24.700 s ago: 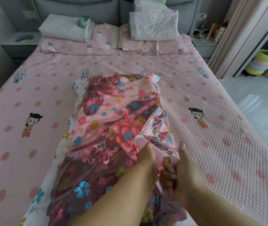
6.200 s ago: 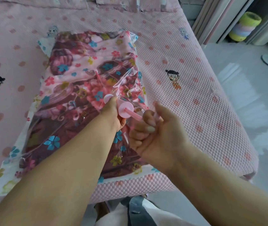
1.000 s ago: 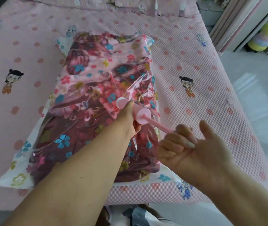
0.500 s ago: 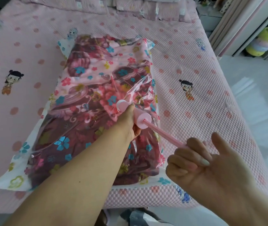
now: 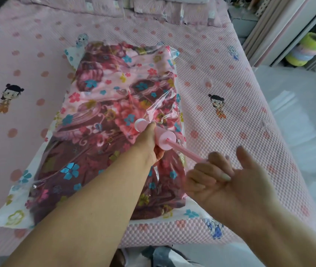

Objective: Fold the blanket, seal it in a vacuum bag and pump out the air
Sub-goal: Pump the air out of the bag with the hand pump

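Note:
A clear vacuum bag (image 5: 76,60) with a white flower-print border lies on the pink bed and holds the folded floral blanket (image 5: 103,105). A pink hand pump (image 5: 165,138) stands tilted on the bag, its white-rimmed base on the plastic near the bag's right side. My left hand (image 5: 149,143) grips the pump's barrel. My right hand (image 5: 216,178) curls its fingers round the handle at the end of the pink plunger rod (image 5: 186,153), which is drawn partway out towards me. The plastic around the pump's base is wrinkled.
The pink dotted bedspread (image 5: 230,120) with cartoon figures covers the bed; its near edge is just below the bag. Pillows (image 5: 172,12) lie at the head. At the right are a light floor, a curtain (image 5: 268,20) and stacked coloured rings (image 5: 307,49).
My right hand drew the plunger rod further out half a second ago and has now come back in a little. My left hand stays on the barrel.

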{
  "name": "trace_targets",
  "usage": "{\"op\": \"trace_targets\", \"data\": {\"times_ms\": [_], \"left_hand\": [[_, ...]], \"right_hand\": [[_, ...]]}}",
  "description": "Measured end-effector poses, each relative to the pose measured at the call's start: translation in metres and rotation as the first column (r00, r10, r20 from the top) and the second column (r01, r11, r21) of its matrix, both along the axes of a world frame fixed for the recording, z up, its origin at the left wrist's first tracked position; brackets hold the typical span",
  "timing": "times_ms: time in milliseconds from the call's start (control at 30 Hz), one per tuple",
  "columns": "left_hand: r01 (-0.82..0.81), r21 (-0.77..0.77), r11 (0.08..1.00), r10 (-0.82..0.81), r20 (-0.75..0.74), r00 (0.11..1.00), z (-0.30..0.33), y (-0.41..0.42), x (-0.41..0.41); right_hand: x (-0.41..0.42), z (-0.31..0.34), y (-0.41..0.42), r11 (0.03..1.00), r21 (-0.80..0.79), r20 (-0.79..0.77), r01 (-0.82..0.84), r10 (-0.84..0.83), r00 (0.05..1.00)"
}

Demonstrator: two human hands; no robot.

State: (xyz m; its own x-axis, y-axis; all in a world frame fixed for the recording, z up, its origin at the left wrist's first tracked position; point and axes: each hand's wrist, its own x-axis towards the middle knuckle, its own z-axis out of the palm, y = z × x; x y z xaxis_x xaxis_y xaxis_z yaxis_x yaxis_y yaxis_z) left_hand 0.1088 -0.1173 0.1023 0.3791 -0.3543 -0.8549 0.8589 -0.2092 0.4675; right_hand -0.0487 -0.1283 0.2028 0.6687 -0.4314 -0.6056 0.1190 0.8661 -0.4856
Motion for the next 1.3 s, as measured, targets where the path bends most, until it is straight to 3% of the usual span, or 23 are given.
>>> {"op": "trace_targets", "data": {"times_ms": [100, 200, 300, 333, 400, 467, 533, 567, 633, 733, 833, 967, 1067, 1200, 1300], "left_hand": [[-0.006, -0.062, 0.998, 0.007, 0.017, 1.0, 0.003, 0.0, 0.001], [0.083, -0.054, 0.995, -0.084, -0.014, 0.996, 0.003, 0.003, 0.006], [0.061, 0.023, 0.998, -0.06, -0.017, 0.998, 0.001, 0.008, 0.004], [0.058, 0.031, 0.998, -0.058, -0.002, 0.998, 0.0, 0.01, 0.003], [0.04, 0.018, 0.999, -0.04, -0.008, 0.999, -0.002, 0.012, 0.0], [0.034, -0.003, 0.999, -0.034, -0.041, 0.999, 0.001, 0.013, 0.0], [0.116, -0.109, 0.987, -0.13, -0.13, 0.983, 0.009, 0.016, 0.004], [0.138, -0.188, 0.972, -0.171, -0.171, 0.97, 0.013, 0.017, 0.005], [0.152, -0.181, 0.972, -0.184, -0.174, 0.967, 0.015, 0.018, 0.005], [0.104, 0.012, 0.994, -0.104, -0.043, 0.994, 0.009, 0.018, 0.005], [0.092, 0.018, 0.996, -0.092, -0.009, 0.996, 0.006, 0.016, 0.004], [0.094, -0.057, 0.994, -0.096, -0.025, 0.995, 0.01, 0.012, 0.007], [0.12, -0.12, 0.985, -0.129, -0.069, 0.989, 0.009, 0.011, 0.01], [0.12, 0.006, 0.993, -0.12, -0.011, 0.993, 0.003, 0.014, 0.008], [0.109, 0.002, 0.994, -0.109, 0.007, 0.994, 0.0, 0.015, 0.006]], "right_hand": [[0.045, -0.004, -0.005, 0.97, 0.226, -0.086, 0.085, -0.067, 0.994], [0.052, -0.003, -0.008, 0.996, 0.089, -0.186, -0.002, 0.018, 0.982], [-0.004, -0.001, 0.008, 0.993, 0.014, 0.002, -0.117, 0.117, 0.993], [-0.015, -0.005, 0.009, 0.993, -0.079, 0.009, -0.09, 0.091, 0.996], [-0.011, -0.005, 0.017, 0.993, -0.117, 0.044, -0.014, 0.019, 0.999], [0.012, -0.006, 0.023, 1.0, -0.006, -0.007, -0.027, 0.027, 1.0], [0.043, -0.005, 0.021, 0.977, 0.197, -0.045, 0.084, -0.077, 0.996], [0.058, -0.007, 0.017, 0.967, 0.217, -0.061, 0.137, -0.126, 0.99], [0.052, -0.005, 0.012, 0.989, 0.136, -0.137, 0.061, -0.042, 0.99], [0.001, 0.003, 0.025, 0.993, 0.037, 0.05, -0.11, 0.108, 0.993], [-0.001, -0.001, 0.024, 0.997, -0.067, 0.064, 0.034, -0.03, 0.997], [0.052, -0.008, 0.015, 0.956, 0.25, -0.065, 0.156, -0.144, 0.987], [0.066, -0.01, 0.003, 0.97, 0.21, -0.163, 0.123, -0.089, 0.983], [0.0, 0.002, 0.022, 0.986, 0.156, 0.085, -0.058, 0.045, 0.995], [0.002, 0.004, 0.023, 0.997, 0.065, 0.092, 0.048, -0.054, 0.994]]}}
